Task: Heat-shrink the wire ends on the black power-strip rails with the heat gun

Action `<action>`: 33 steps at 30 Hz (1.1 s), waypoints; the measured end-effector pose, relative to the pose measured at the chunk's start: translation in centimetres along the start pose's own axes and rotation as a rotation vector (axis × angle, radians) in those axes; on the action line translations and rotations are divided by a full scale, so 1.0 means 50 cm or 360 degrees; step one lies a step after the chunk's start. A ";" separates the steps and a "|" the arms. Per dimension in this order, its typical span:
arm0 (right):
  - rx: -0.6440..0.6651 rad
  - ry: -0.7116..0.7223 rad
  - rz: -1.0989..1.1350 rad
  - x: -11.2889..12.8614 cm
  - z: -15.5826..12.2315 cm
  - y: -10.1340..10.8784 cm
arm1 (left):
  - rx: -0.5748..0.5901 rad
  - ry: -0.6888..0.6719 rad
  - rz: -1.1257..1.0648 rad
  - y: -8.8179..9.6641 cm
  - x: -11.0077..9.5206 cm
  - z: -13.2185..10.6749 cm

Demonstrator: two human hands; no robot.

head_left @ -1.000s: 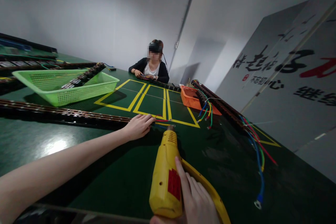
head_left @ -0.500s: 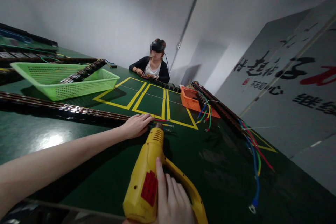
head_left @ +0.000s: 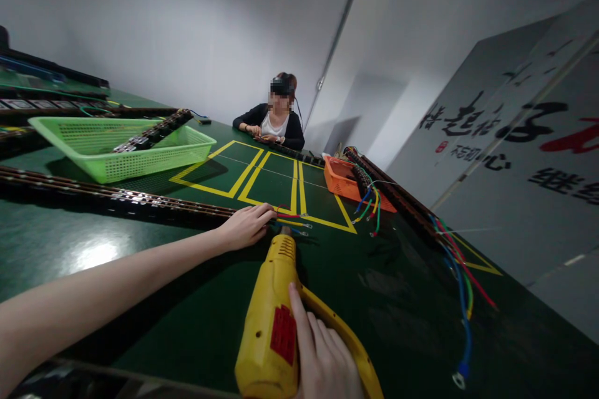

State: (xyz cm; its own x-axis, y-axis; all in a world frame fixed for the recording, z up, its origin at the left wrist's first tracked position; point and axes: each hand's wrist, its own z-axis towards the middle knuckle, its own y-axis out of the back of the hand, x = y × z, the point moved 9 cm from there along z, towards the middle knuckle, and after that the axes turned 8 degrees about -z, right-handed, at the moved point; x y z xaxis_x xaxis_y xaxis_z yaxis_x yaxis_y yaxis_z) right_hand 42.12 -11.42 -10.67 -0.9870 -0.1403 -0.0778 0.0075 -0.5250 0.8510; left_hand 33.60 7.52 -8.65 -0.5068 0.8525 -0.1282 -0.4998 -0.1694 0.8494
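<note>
My right hand [head_left: 322, 349] is wrapped around the handle of a yellow heat gun [head_left: 267, 305] with a red label. Its metal nozzle points away from me, close to several thin wires. My left hand [head_left: 247, 225] is closed over the right end of a long dark bar assembly [head_left: 140, 199], which lies across the table. From under its fingers come a red wire [head_left: 291, 216], a yellow wire [head_left: 290, 222] and a blue wire [head_left: 294, 230], tipped with metal ring terminals. The fingertips' exact grip is hidden.
A green basket [head_left: 140, 165] holding a similar bar stands at left; an orange basket [head_left: 339, 181] stands right of the yellow tape outlines [head_left: 266, 168]. Long bars with coloured cables [head_left: 463, 299] line the right edge. Across the table [head_left: 327, 299] sits a person [head_left: 276, 118] wearing a headset.
The heat gun and my right hand have shifted slightly right, and the nozzle sits a little lower. More of the blue wire shows. My left hand keeps its place on the bar's end.
</note>
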 end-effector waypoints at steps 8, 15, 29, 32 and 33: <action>0.0002 -0.0093 -0.0126 -0.077 -0.023 0.016 | -0.0014 -0.0033 -0.0040 0.000 0.000 0.000; -0.0016 -0.0099 -0.0276 -0.077 -0.033 0.022 | -0.0016 -0.0019 -0.0077 0.001 0.001 0.001; -0.0200 -0.0068 -0.0216 0.046 0.010 0.024 | -0.0017 -0.0024 -0.0074 -0.001 0.003 0.002; -0.0182 -0.0028 -0.0263 0.059 0.010 0.018 | -0.0014 -0.0038 -0.0073 0.001 0.001 0.002; -0.0183 -0.0020 -0.0257 0.060 0.010 0.018 | -0.0014 -0.0044 -0.0076 0.002 0.001 0.002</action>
State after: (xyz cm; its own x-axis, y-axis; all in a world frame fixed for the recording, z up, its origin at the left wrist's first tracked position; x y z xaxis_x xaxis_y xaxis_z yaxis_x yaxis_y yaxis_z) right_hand 39.08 -11.91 -9.89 -0.9788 -0.0361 -0.2014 -0.1336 -0.6323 0.7631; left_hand 33.59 7.58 -8.53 -0.4629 0.8729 -0.1542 -0.5289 -0.1325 0.8383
